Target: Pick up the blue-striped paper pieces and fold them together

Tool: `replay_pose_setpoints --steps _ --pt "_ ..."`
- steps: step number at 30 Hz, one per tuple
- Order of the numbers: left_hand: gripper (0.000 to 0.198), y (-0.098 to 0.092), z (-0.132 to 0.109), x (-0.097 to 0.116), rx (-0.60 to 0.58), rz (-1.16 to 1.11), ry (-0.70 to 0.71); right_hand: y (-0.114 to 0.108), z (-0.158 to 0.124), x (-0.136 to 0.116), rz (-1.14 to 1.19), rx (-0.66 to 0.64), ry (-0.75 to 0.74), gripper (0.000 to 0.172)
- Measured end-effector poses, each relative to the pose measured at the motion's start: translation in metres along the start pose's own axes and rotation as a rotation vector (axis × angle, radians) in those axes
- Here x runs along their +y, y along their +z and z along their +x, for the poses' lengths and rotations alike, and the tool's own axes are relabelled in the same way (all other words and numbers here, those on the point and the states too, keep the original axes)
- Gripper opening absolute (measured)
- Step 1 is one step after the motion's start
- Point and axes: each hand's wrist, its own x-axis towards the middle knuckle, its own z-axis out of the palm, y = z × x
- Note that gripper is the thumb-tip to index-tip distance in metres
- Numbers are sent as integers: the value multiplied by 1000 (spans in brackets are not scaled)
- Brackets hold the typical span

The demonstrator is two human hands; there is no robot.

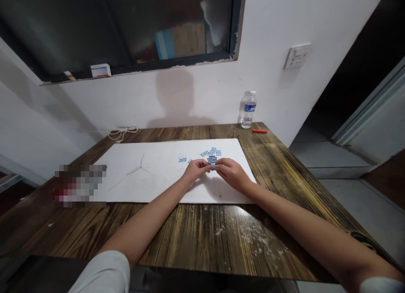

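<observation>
My left hand [195,170] and my right hand [232,171] meet over the right part of a white board [164,183]. Both have their fingertips pinched together, nearly touching each other. Just behind the fingertips shows a cluster of small blue-and-grey striped pieces [211,159]; whether the hands hold these or something smaller between them, I cannot make out. Farther back lie several more small blue-edged pieces [209,152] in a loose group. A few similar pieces [182,160] sit to the left, beyond my left hand.
Thin dark lines [141,166] mark the board's left half. On the wooden table [190,234], a water bottle [248,111] stands at the back right beside a red stick-like object [260,131]. A coiled white cable [122,133] lies back left. Pale specks litter the front edge.
</observation>
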Motion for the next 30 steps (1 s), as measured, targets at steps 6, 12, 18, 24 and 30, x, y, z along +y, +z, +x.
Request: replay_pose_setpoints --steps 6,12,18,24,30 --pt "42 2 -2 5 4 -29 -7 -2 0 0 68 -76 90 25" --pt "37 2 -4 9 34 -45 -25 -3 2 1 133 -90 79 24" --pt "33 1 -1 3 190 -92 -23 -16 10 9 123 13 152 21" --pt "35 -2 3 -1 303 -119 -35 -20 13 37 55 2 282 17" --pt "32 -4 3 -2 334 -101 -18 -11 24 67 20 -190 448 15"
